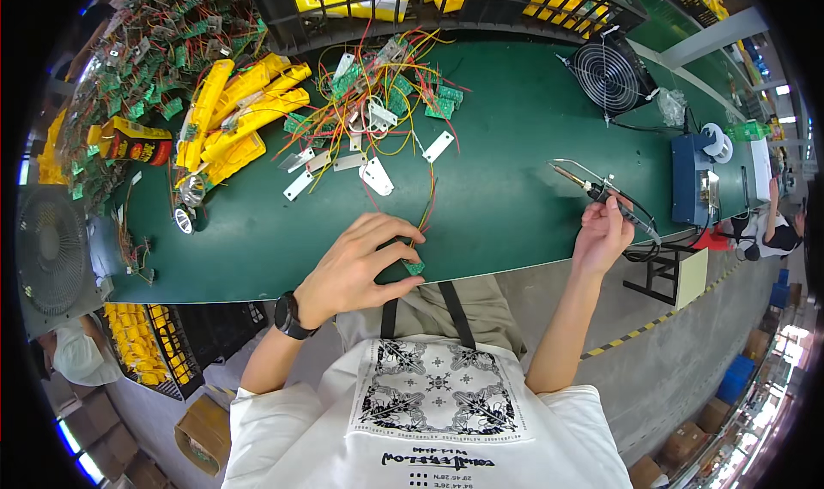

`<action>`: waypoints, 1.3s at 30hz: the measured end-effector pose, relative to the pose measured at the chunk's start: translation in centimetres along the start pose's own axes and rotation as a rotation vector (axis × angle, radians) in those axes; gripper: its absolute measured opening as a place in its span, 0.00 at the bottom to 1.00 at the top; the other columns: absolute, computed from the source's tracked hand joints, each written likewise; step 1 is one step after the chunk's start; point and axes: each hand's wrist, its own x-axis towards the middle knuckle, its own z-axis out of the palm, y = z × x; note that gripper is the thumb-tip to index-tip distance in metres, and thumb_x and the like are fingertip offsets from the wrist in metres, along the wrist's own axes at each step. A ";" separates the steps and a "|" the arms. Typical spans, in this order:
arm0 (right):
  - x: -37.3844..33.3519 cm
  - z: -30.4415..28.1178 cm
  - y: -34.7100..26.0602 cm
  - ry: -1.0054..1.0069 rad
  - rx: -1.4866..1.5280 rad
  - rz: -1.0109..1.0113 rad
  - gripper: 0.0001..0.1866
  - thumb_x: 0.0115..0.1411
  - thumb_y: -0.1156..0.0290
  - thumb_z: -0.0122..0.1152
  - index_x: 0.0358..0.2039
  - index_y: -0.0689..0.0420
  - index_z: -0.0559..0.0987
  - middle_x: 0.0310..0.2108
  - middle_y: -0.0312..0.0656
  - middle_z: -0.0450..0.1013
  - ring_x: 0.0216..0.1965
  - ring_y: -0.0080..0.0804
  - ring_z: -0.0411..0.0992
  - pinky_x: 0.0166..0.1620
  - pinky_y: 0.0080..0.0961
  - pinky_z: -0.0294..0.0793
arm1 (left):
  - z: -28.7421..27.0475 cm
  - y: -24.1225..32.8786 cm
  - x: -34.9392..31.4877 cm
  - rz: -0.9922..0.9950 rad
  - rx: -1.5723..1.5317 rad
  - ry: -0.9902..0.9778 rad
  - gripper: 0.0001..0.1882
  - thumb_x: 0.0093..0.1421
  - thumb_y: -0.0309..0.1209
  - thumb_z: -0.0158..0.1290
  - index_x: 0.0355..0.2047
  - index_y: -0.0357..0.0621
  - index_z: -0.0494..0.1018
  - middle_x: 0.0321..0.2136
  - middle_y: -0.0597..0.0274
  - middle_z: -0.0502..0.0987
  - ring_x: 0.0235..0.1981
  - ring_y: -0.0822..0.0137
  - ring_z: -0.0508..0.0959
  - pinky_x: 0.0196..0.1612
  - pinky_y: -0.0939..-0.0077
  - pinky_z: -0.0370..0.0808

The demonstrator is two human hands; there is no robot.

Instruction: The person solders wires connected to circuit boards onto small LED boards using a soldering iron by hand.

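My left hand (365, 262), with a black watch on its wrist, bends over the bench's near edge. Its fingers close on a small green circuit board (414, 268), from which thin red and yellow wires run up and away. Off to the right, my right hand (602, 232) grips a soldering iron (611, 202) by its dark handle, the metal tip pointing up and left, raised over the green bench top. Ahead of my left hand lies a tangled heap of wired circuit boards (399, 94) with white metal plates (376, 177) among them.
Yellow flashlight bodies (227, 116) and a large board pile (172, 43) occupy the left. A black crate (300, 30) stands behind. On the right are a small fan (605, 77), a blue soldering station (689, 180) and a solder spool (717, 143). Another person (768, 232) is farther right.
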 end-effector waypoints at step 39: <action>0.1 -0.3 0.0 0.027 -0.004 -0.034 0.13 0.71 0.72 0.61 0.49 0.70 0.79 0.29 0.45 0.76 0.26 0.31 0.73 0.28 0.25 0.67 | -1.3 0.6 2.7 -0.401 0.024 0.149 0.21 0.56 0.21 0.68 0.51 0.38 0.79 0.47 0.54 0.82 0.43 0.58 0.85 0.45 0.67 0.80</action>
